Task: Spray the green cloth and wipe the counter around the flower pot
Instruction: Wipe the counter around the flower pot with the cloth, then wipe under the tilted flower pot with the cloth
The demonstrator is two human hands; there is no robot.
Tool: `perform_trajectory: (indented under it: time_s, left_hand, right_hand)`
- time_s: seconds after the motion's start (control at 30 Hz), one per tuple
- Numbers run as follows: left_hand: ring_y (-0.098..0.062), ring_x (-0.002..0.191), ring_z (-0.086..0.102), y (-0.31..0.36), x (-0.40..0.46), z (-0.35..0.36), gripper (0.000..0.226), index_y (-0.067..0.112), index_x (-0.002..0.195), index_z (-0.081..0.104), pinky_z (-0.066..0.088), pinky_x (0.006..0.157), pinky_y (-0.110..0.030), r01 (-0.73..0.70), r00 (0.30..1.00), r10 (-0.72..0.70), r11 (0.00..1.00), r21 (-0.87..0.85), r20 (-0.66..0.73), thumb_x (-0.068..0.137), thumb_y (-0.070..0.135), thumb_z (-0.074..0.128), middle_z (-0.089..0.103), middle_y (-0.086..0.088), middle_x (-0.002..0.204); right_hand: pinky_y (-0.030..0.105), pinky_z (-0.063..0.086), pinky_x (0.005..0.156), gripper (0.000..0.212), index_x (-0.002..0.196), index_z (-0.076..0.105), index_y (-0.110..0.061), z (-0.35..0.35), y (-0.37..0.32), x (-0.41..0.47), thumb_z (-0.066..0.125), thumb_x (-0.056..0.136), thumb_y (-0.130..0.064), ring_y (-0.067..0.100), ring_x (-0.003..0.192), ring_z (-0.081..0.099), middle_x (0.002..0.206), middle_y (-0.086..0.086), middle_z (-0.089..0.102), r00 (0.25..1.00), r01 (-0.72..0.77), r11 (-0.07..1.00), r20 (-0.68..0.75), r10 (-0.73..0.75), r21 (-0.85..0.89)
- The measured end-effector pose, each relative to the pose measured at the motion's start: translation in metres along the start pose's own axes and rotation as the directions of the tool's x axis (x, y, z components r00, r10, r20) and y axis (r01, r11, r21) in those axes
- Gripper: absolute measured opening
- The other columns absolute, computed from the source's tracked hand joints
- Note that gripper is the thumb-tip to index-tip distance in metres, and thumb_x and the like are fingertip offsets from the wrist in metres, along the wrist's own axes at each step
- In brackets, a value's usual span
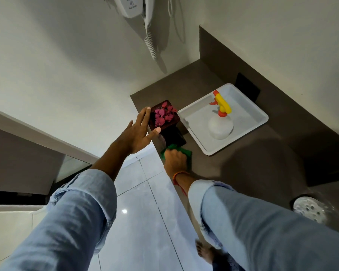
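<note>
A dark square flower pot [173, 132] with pink flowers [163, 114] stands at the left end of the brown counter [249, 165]. My left hand [138, 132] is spread, with its fingertips and thumb touching the pot's rim on the left side. My right hand [175, 160] presses a green cloth [185, 151] flat on the counter just in front of the pot. The spray bottle [221, 122], white with a yellow and orange trigger head, stands in a white tray [258, 116] to the right of the pot.
A wall-mounted hair dryer [134, 6] with a coiled cord hangs above the counter's far left corner. A black socket plate [247, 86] sits on the backsplash behind the tray. A metal sink drain [310, 210] shows at the right. The counter's left edge drops to a tiled floor.
</note>
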State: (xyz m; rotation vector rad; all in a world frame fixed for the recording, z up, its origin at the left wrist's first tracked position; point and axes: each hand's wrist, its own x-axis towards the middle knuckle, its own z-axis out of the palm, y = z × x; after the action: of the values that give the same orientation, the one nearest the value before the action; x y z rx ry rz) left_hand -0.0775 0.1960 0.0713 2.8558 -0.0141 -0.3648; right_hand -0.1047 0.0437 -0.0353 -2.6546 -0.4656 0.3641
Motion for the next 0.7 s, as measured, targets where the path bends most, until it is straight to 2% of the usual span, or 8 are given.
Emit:
perform_trajectory:
  time_s: [0.07, 0.17, 0.3, 0.43, 0.5, 0.57, 0.63, 0.7]
  left_hand:
    - [-0.033, 0.151, 0.015, 0.000, 0.001, -0.001, 0.085, 0.022, 0.156, -0.011, 0.015, 0.121, -0.056, 0.007, 1.000, -0.007, 1.000, 0.009, 0.004, 0.094, 0.069, 0.024, -0.006, -0.004, 0.167]
    - [-0.032, 0.151, 0.013, 0.001, -0.001, -0.003, 0.087, 0.023, 0.156, -0.011, 0.011, 0.121, -0.056, 0.015, 1.000, -0.015, 0.999, 0.043, 0.007, 0.091, 0.072, 0.020, -0.007, -0.004, 0.167]
    - [-0.026, 0.153, 0.006, 0.004, -0.007, -0.006, 0.090, 0.020, 0.157, -0.009, 0.008, 0.121, -0.058, 0.020, 0.999, -0.017, 0.997, 0.072, -0.031, 0.089, 0.075, 0.017, -0.006, -0.003, 0.167]
    - [-0.021, 0.153, -0.001, 0.017, -0.013, -0.013, 0.085, 0.018, 0.158, -0.001, 0.004, 0.122, -0.056, 0.020, 0.983, -0.011, 0.999, 0.048, -0.185, 0.094, 0.070, 0.017, -0.003, -0.003, 0.167]
    - [-0.023, 0.152, 0.011, 0.034, -0.014, -0.018, 0.074, 0.015, 0.156, 0.016, 0.013, 0.122, -0.051, -0.022, 0.924, 0.033, 0.999, 0.034, -0.381, 0.099, 0.060, 0.025, 0.016, -0.006, 0.165]
    - [-0.027, 0.140, 0.037, 0.061, -0.015, -0.017, 0.058, 0.014, 0.147, 0.037, 0.033, 0.115, -0.046, -0.102, 0.837, 0.124, 0.992, 0.069, -0.534, 0.101, 0.049, 0.032, 0.042, -0.011, 0.152]
    - [-0.023, 0.117, 0.053, 0.101, -0.014, -0.002, 0.044, 0.014, 0.134, 0.049, 0.050, 0.098, -0.045, -0.212, 0.790, 0.226, 0.973, 0.091, -0.570, 0.101, 0.041, 0.037, 0.057, -0.011, 0.132]
    - [-0.020, 0.105, 0.058, 0.143, -0.011, 0.027, 0.043, 0.015, 0.130, 0.052, 0.055, 0.086, -0.042, -0.277, 0.830, 0.265, 0.960, 0.050, -0.490, 0.099, 0.040, 0.038, 0.060, -0.009, 0.122]
  right_hand:
    - [0.039, 0.055, 0.079, 0.018, 0.109, 0.063, -0.007, 0.002, -0.001, 0.001, 0.057, 0.097, -0.019, 0.032, 0.099, 0.066, 0.109, 0.016, 0.069, 0.991, 0.117, 0.992, 0.063, -0.115, -0.036]
    - [0.038, 0.055, 0.075, 0.021, 0.103, 0.065, -0.008, -0.011, 0.004, 0.002, 0.064, 0.093, -0.026, 0.033, 0.094, 0.067, 0.103, 0.016, 0.069, 0.985, 0.147, 0.989, 0.085, -0.149, 0.026]
    - [0.022, 0.042, 0.052, 0.028, 0.071, 0.068, -0.006, -0.048, 0.036, 0.000, 0.071, 0.080, -0.032, 0.027, 0.062, 0.063, 0.067, 0.009, 0.066, 0.989, -0.033, 0.930, 0.145, -0.022, 0.365]
    - [0.019, 0.048, 0.057, 0.020, 0.085, 0.075, 0.001, -0.098, 0.087, 0.006, 0.076, 0.076, -0.017, 0.024, 0.072, 0.068, 0.077, 0.011, 0.072, 0.966, -0.249, 0.701, 0.123, 0.226, 0.668]
    - [0.018, 0.049, 0.059, 0.021, 0.094, 0.074, 0.004, -0.117, 0.108, 0.010, 0.075, 0.077, -0.010, 0.026, 0.081, 0.069, 0.089, 0.015, 0.074, 0.942, -0.271, 0.593, 0.080, 0.327, 0.759]
    - [0.022, 0.052, 0.067, 0.024, 0.100, 0.072, 0.004, -0.130, 0.123, 0.015, 0.074, 0.079, -0.007, 0.027, 0.087, 0.069, 0.099, 0.019, 0.075, 0.920, -0.274, 0.550, 0.047, 0.390, 0.789]
    - [0.033, 0.057, 0.082, 0.029, 0.107, 0.071, 0.004, -0.141, 0.134, 0.022, 0.074, 0.080, -0.007, 0.030, 0.098, 0.069, 0.108, 0.020, 0.073, 0.912, -0.273, 0.583, 0.013, 0.410, 0.765]
    - [0.037, 0.057, 0.089, 0.030, 0.110, 0.070, 0.004, -0.152, 0.137, 0.028, 0.073, 0.082, -0.008, 0.034, 0.105, 0.067, 0.111, 0.019, 0.072, 0.912, -0.282, 0.643, -0.009, 0.409, 0.712]
